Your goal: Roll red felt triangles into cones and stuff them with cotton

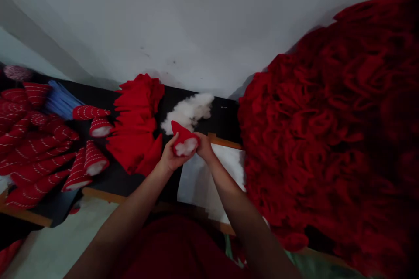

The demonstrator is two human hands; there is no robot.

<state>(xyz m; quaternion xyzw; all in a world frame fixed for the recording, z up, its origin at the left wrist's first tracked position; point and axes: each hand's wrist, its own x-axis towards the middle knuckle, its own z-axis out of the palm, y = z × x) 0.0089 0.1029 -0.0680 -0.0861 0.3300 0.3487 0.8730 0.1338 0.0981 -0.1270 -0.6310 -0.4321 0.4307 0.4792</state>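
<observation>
Between my two hands is a small red fabric cone, its point turned up and away. White stuffing shows at its open end, which faces me. My left hand wraps the cone's left side, the thumb lying along it. On the other side my right hand grips the rim; its fingertips are partly hidden. Just beyond the cone, a loose heap of white fibre stuffing lies on the black table.
Stacked red fabric cones lie left of the stuffing. Farther left are stuffed red cones with white stitched lines and a blue bundle. A tall mound of red fabric pieces rises at right. The white wall stands behind.
</observation>
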